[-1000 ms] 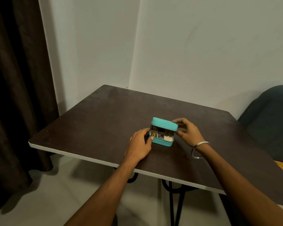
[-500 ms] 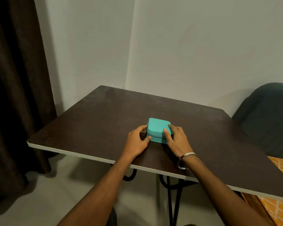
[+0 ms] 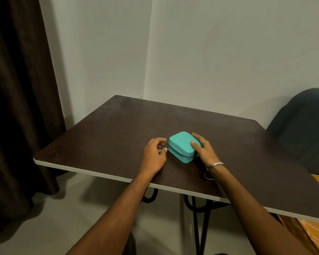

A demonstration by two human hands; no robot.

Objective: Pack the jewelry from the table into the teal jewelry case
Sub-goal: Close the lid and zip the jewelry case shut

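The teal jewelry case [image 3: 180, 145] lies on the dark table [image 3: 118, 129] with its lid down and its zip seam facing me. My right hand [image 3: 203, 150] grips the case's right side, thumb on the lid and fingers round the far edge. A silver bangle [image 3: 213, 170] hangs on that wrist. My left hand [image 3: 155, 153] rests just left of the case, fingers curled at its left corner near the zip; whether they pinch the zip pull is hidden. No loose jewelry shows on the table.
The table stands in a wall corner, its near edge [image 3: 99, 174] running across below my hands. A dark curtain [image 3: 17, 107] hangs at the left. A dark chair [image 3: 306, 129] stands at the right, with orange patterned cloth [image 3: 313, 230] below it.
The lid, open one second ago with jewelry showing inside, is now down. My right hand moved from the lid's top to the case's right side, and my left hand drew slightly back.
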